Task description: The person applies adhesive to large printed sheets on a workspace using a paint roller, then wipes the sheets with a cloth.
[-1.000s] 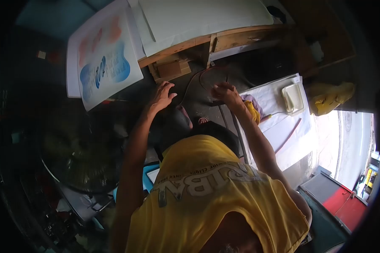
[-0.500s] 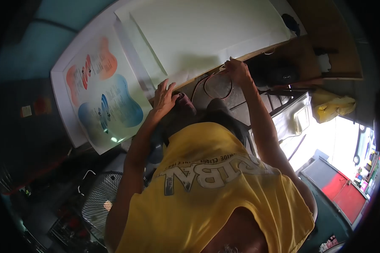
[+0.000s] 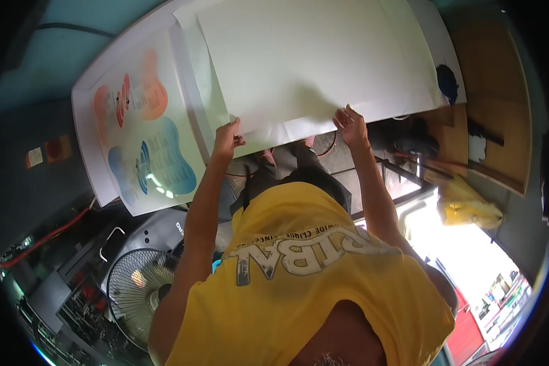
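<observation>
A large white sheet (image 3: pixel 305 55) lies on top of another pale sheet (image 3: pixel 204 79) that reaches over the table's front edge. My left hand (image 3: pixel 227 141) is at the upper sheet's near left corner, thumb and index finger pinched on it and the other fingers curled. Farther right, my right hand (image 3: pixel 352 127) pinches the same sheet's near edge, its fingers partly bent. Left of the sheets is a printed sheet (image 3: pixel 146 122) with orange and blue rounded shapes and small text.
A dark blue object (image 3: pixel 447 84) rests at the table's right end, beside brown wooden panels (image 3: pixel 500 104). A yellow plastic bag (image 3: pixel 473 210) hangs at right. A wire-caged fan (image 3: pixel 141 293) stands at lower left. My feet are on the floor under the table edge.
My left hand has gone from spread fingers to a pinch at the sheet. My right hand has moved down from the table edge, and the sheet's near edge now extends past the table. My view has shifted.
</observation>
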`<state>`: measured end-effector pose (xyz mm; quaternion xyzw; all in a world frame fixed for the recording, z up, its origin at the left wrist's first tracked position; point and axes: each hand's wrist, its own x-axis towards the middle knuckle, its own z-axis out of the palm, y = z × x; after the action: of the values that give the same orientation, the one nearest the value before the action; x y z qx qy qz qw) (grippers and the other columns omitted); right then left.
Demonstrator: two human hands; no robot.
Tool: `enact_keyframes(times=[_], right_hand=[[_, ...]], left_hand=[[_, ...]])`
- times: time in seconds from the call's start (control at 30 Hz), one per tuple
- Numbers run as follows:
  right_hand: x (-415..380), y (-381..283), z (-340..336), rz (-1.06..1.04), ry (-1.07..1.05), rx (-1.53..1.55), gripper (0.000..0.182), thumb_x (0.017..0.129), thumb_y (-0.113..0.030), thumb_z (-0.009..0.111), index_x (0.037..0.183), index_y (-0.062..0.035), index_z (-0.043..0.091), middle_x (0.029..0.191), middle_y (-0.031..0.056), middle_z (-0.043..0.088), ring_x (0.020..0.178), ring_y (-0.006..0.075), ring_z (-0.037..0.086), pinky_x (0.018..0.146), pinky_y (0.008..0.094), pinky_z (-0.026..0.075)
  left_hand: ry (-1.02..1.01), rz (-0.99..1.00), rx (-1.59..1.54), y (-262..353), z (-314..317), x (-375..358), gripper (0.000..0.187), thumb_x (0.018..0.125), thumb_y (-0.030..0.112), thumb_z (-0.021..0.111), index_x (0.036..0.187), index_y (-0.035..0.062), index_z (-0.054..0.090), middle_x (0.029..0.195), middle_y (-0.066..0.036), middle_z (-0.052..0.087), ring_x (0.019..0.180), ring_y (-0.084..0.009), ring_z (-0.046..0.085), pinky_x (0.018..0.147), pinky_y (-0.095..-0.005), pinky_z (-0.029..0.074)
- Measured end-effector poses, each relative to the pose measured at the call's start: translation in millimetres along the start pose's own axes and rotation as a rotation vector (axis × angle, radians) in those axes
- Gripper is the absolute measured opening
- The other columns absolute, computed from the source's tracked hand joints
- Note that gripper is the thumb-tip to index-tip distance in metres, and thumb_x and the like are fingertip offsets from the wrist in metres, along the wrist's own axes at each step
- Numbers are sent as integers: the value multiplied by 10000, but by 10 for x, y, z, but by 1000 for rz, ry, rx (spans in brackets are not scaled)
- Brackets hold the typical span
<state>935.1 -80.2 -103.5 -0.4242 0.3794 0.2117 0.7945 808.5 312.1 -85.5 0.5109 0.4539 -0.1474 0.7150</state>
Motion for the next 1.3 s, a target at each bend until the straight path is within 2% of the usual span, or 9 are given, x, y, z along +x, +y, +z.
enact_keyframes(times=[0.37,0.6,0.67,0.77,0.83,0.9,1.03,1.17,1.3], right_hand=[[-101,-877,472,-227,-75,-479,250,829,-350,795,857,-140,663,707,-25,568,598,99,532,596,273,473],[-149,-1538,1502,-428,-138,-716,647,902,-695,637,888,-48,664,757,47,612,670,137,594,651,309,495],[-109,-1729,1817,-441,-149,-771,858,919,-861,423,950,-35,655,825,72,633,746,177,621,711,344,502],[-40,-1942,2256,-596,-284,-721,858,944,-851,374,991,-42,655,879,88,655,823,196,639,743,358,509],[286,-2020,2412,-624,-274,-774,751,934,-767,520,1073,-39,644,941,91,691,879,225,670,805,379,532],[512,-2045,2557,-703,-225,-877,661,929,-696,600,1080,-55,645,970,90,698,901,230,671,818,380,533],[677,-1792,2717,-1507,260,-1561,575,819,-574,785,1086,-89,628,1035,99,681,1040,292,636,818,399,518],[919,-1743,2805,-2124,117,-1515,799,820,-601,779,1417,-136,524,1484,190,399,1370,421,358,1033,632,373],[1186,-1837,2938,-2000,27,-1710,854,850,-643,731,1528,-208,451,1528,162,361,1459,418,273,1090,729,277]], left_hand=[[150,-10,-302,431,-89,-494,338,958,395,718,1049,76,657,874,-42,657,676,-176,608,685,-417,573],[-8,517,-657,1122,68,-431,513,1055,555,515,1073,57,639,945,-110,699,933,-288,713,924,-494,569],[130,811,-568,1418,354,-390,497,1073,513,498,1136,36,621,1009,-132,695,979,-299,707,962,-491,559],[395,1298,-149,1679,628,-256,486,1038,403,594,1320,8,565,1339,-219,571,1283,-352,559,1073,-483,478],[782,1667,438,1826,900,-101,514,1002,364,653,1377,26,552,1451,-249,481,1400,-375,452,1116,-533,420],[675,1782,967,1972,1028,147,628,947,381,725,1483,131,516,1562,-227,375,1485,-404,314,1139,-661,302],[513,1544,1456,2271,1283,675,664,982,506,643,1587,346,421,1701,-143,205,1546,-449,177,1139,-764,162],[460,1533,1516,2387,1355,1082,651,1019,580,531,1612,367,364,1722,-136,145,1567,-447,117,1149,-777,126],[480,1527,1505,2426,1433,1250,630,1024,580,518,1602,365,387,1716,-135,172,1567,-437,132,1147,-777,118]])
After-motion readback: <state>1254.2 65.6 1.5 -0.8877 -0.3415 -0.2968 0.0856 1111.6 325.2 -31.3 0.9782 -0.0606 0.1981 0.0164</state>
